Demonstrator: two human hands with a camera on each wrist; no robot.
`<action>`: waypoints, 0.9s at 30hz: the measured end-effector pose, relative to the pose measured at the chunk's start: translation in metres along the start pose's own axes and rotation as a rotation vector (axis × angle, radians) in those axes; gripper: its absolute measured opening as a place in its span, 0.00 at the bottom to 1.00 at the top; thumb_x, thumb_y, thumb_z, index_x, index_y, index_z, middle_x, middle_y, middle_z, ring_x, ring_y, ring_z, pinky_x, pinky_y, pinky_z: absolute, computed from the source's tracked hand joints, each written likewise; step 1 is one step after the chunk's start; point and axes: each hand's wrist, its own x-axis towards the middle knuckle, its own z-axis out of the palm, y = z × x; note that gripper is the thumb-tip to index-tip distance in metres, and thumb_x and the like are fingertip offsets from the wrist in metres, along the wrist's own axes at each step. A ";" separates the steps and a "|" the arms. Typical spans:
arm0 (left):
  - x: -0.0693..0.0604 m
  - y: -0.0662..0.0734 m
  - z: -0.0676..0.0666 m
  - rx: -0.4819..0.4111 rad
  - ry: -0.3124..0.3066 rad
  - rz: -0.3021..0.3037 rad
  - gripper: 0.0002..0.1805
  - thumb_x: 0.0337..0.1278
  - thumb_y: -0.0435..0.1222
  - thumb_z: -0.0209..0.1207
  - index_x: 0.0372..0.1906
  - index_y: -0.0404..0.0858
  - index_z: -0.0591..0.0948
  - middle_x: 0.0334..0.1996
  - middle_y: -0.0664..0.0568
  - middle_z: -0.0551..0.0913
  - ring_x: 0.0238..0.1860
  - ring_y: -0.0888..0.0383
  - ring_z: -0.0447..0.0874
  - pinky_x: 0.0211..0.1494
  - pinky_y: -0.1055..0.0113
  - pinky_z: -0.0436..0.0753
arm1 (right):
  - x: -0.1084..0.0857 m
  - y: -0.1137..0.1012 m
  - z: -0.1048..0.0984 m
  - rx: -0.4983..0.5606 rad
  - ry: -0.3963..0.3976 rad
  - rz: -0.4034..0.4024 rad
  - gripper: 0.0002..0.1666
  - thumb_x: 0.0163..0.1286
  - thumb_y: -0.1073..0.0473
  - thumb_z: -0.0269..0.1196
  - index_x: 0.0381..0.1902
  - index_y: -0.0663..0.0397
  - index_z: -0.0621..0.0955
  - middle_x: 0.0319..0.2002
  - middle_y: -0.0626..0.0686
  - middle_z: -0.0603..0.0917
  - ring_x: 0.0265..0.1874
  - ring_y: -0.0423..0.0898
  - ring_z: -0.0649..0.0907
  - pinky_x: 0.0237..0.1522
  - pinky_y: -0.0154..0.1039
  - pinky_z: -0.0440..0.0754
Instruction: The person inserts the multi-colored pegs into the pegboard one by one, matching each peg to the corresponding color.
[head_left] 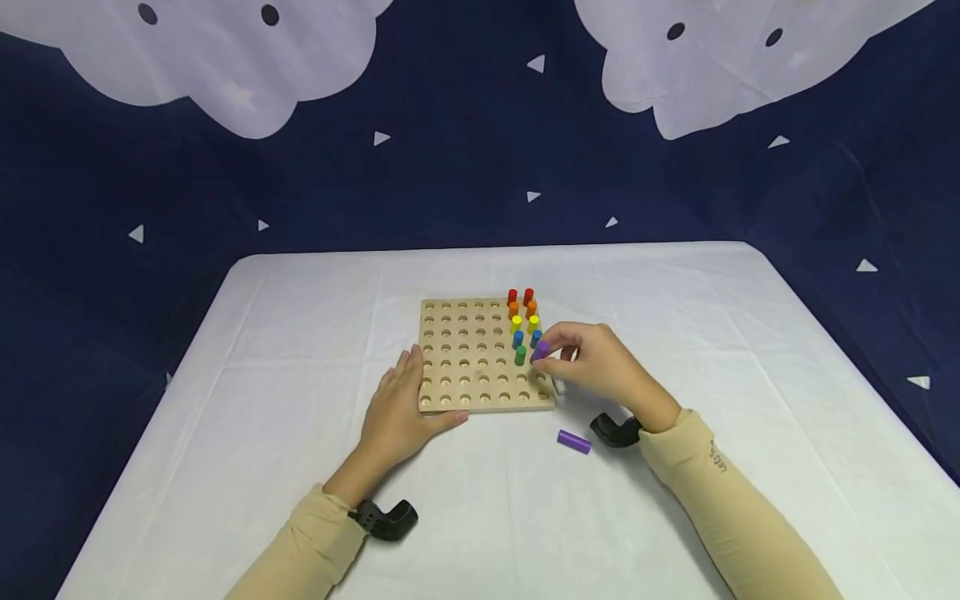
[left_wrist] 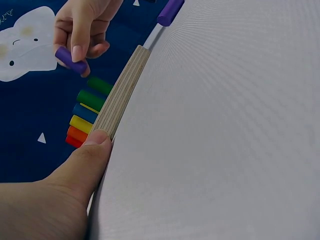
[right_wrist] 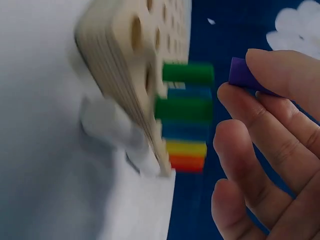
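Right hand [head_left: 594, 360] pinches purple peg [head_left: 542, 348] above board [head_left: 491, 409], right side. Left hand [head_left: 396, 410], thumb and fingers apart, touches board's left edge. Second peg [head_left: 573, 442] lies off board's near right corner.

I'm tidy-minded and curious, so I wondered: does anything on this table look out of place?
Slightly: one purple peg lies loose on the white tablecloth, off the wooden pegboard, whereas the green pegs stand in its holes. Pale cylinders also lie beside the board's right edge. I see nothing spilled or damaged.

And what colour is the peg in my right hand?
Purple. The peg in your right hand shows best in the left wrist view.
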 end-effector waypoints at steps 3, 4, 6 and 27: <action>0.000 0.000 0.000 -0.002 0.000 -0.002 0.70 0.40 0.65 0.70 0.79 0.31 0.47 0.79 0.40 0.50 0.80 0.45 0.46 0.82 0.49 0.48 | 0.000 -0.003 0.009 -0.014 -0.037 -0.019 0.07 0.60 0.53 0.73 0.35 0.39 0.85 0.34 0.40 0.89 0.29 0.42 0.80 0.29 0.34 0.79; 0.000 0.000 0.000 -0.004 0.002 0.000 0.70 0.40 0.65 0.71 0.78 0.31 0.47 0.79 0.39 0.50 0.80 0.44 0.46 0.82 0.49 0.48 | 0.000 -0.004 0.012 -0.021 -0.046 -0.023 0.07 0.60 0.53 0.73 0.35 0.39 0.85 0.34 0.40 0.89 0.29 0.41 0.81 0.30 0.34 0.80; 0.000 0.000 0.000 -0.007 0.004 0.001 0.70 0.39 0.64 0.71 0.78 0.31 0.47 0.79 0.39 0.50 0.80 0.45 0.46 0.82 0.49 0.48 | 0.001 -0.003 0.016 -0.041 -0.057 -0.033 0.07 0.61 0.53 0.73 0.35 0.40 0.85 0.34 0.39 0.88 0.30 0.40 0.80 0.31 0.34 0.80; 0.001 -0.001 0.001 -0.002 -0.002 0.000 0.70 0.40 0.65 0.70 0.78 0.31 0.48 0.79 0.40 0.50 0.80 0.45 0.46 0.82 0.49 0.48 | 0.003 -0.005 0.027 -0.227 -0.044 -0.034 0.07 0.57 0.51 0.75 0.33 0.42 0.88 0.26 0.38 0.83 0.29 0.40 0.72 0.28 0.34 0.71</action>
